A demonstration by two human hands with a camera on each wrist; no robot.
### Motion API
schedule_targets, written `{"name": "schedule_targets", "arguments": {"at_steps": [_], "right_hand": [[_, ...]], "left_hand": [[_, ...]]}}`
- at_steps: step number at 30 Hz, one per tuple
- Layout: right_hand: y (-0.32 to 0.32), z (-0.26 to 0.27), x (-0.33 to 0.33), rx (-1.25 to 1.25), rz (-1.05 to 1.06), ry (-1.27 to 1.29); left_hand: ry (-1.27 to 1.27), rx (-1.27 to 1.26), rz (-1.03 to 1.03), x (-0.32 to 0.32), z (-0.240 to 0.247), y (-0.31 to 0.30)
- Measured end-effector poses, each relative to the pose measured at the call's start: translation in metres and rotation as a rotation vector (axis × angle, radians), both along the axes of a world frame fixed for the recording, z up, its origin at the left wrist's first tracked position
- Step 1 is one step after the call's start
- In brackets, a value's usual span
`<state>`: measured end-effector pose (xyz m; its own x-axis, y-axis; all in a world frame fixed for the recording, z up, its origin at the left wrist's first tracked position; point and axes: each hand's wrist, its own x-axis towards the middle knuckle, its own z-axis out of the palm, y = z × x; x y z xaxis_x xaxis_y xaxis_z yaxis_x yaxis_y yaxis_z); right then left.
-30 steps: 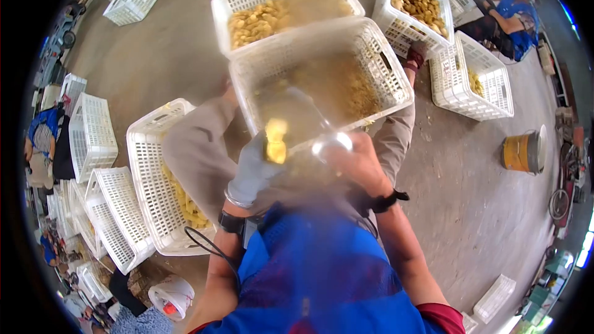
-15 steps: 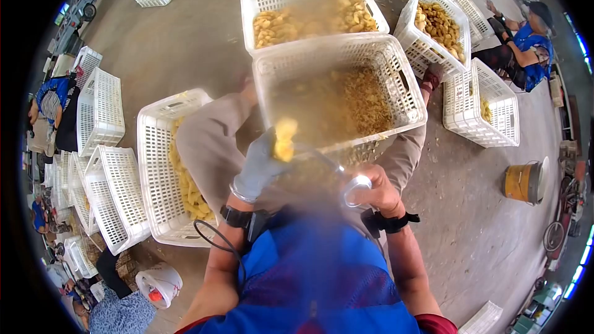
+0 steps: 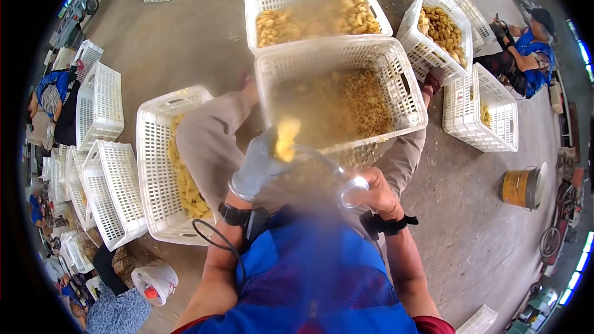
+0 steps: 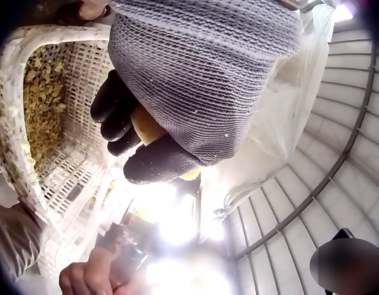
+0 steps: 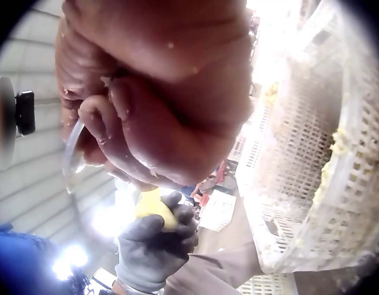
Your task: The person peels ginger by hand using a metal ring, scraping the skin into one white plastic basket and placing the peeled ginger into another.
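Note:
In the head view my left hand (image 3: 257,164), in a grey knit glove with dark coated fingers, grips a knobbly yellow piece of ginger (image 3: 287,138). The left wrist view shows the ginger (image 4: 146,126) between the thumb and curled fingers. My bare right hand (image 3: 380,195) is lower and to the right, its fingers curled round a thin, shiny curved tool (image 3: 323,159), blurred by glare near the fingers. A pale curved strip of it (image 5: 72,150) shows beside the wet fingers in the right wrist view. Below both hands, a white crate (image 3: 405,89) holds brown-yellow shavings (image 3: 369,102).
Beyond it stands a crate (image 3: 249,9) of yellow ginger pieces. More ginger lies in a crate (image 3: 145,167) by my left leg and one (image 3: 427,49) at the far right. A yellow bucket (image 3: 518,188) stands right. Another person (image 3: 532,49) sits at the upper right.
Over the last second my right hand has drawn back towards my body and right, away from the ginger and the crate edge. Since half a second ago both hands have barely moved.

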<state>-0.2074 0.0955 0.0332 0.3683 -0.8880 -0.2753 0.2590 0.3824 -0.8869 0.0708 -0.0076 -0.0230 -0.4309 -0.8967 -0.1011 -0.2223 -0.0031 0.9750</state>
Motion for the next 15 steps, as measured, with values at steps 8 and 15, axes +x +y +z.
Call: {"name": "schedule_targets", "arguments": {"at_steps": [8,15], "right_hand": [[0.013,-0.002,0.011,0.115,-0.059,-0.182],[0.012,-0.004,0.018,0.138,-0.146,-0.155]], "left_hand": [[-0.197,-0.338,0.001,-0.011,0.025,-0.004],[-0.390,-0.612,0.312,-0.035,0.029,0.010]]}}
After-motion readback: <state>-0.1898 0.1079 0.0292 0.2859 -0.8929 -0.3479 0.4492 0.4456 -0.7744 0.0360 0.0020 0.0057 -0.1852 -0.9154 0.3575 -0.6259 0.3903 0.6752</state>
